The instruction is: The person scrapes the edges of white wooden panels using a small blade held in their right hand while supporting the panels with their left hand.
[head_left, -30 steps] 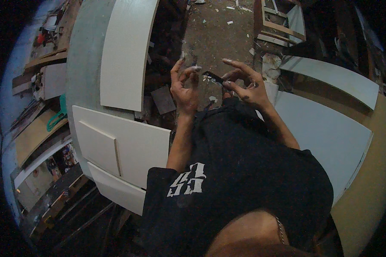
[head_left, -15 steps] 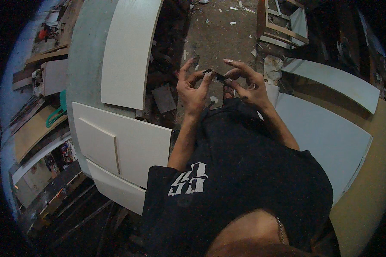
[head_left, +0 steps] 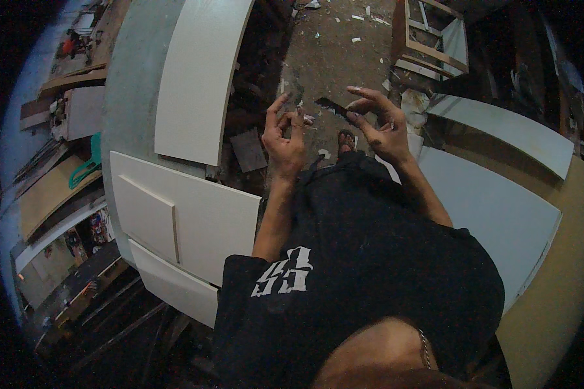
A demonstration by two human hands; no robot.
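I read this as mid-handling: right hand [head_left: 379, 123] pinches a small dark strip [head_left: 333, 106] at chest height, left hand [head_left: 284, 133] spread just beside it. Next move needs left fingers to grip its free end.

Dim, bluish light from left; dark vignette, bent fisheye edges, soft grain.

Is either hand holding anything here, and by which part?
The right hand pinches a thin dark strip-like piece by its right end, between the fingertips. The left hand seems to hold a small, blurred pale scrap; its grip cannot be told.
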